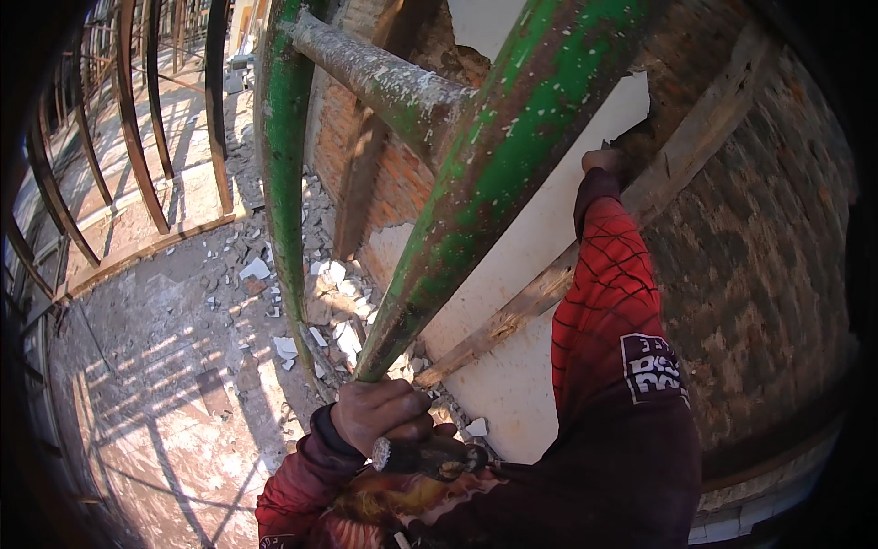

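Observation:
My left hand (380, 414) is low in the middle, its fingers curled closed. Against them, in front of my body, lies what looks like a hammer (430, 457), with a dark, thick head and a pale, worn round face; its handle is hidden. Just behind that hand passes the lower part of a green, paint-chipped pole (457, 215). My right arm stretches up and away to the wall. There my right hand (604, 163) is closed beside the broken edge of white plaster (625, 107) and a wooden beam (677, 151). A small grey tip shows above its fingers; the rest is hidden.
A second green pole (282, 156) stands left, joined by a crossbar (384, 78). Exposed brickwork (754, 247) fills the right side. Broken plaster and rubble (334, 297) lie below along the wall foot. Dark upright bars (137, 119) stand at the far left beyond the dusty floor (174, 339).

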Available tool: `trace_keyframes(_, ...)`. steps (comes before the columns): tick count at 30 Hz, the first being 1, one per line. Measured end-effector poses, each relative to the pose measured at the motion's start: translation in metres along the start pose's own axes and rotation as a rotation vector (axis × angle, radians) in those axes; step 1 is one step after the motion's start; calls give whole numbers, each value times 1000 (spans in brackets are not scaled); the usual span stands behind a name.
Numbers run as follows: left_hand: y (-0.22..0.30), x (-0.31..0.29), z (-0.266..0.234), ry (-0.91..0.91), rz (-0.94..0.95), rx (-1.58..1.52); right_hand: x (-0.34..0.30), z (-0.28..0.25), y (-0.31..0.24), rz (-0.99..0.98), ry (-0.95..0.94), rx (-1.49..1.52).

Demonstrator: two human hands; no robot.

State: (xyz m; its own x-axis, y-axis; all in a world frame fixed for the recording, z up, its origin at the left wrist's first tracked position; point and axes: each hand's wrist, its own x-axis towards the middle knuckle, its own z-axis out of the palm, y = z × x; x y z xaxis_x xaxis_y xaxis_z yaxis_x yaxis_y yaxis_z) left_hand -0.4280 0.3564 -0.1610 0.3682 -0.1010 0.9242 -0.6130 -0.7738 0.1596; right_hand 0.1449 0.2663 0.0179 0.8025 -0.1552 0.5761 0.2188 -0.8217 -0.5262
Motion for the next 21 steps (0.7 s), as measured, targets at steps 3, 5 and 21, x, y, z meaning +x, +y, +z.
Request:
trace_keyframes(3, -3, 7, -2, 36, 49, 68, -55, 10, -21, -163, -120, -158)
trace_keyframes(5, 0, 11, 1, 64, 49, 60, -66, 11, -9, -335, -390, -321)
trace_keyframes(21, 3, 8, -7, -80, 54, 178, 36, 37, 9, -549, -364, -1061)
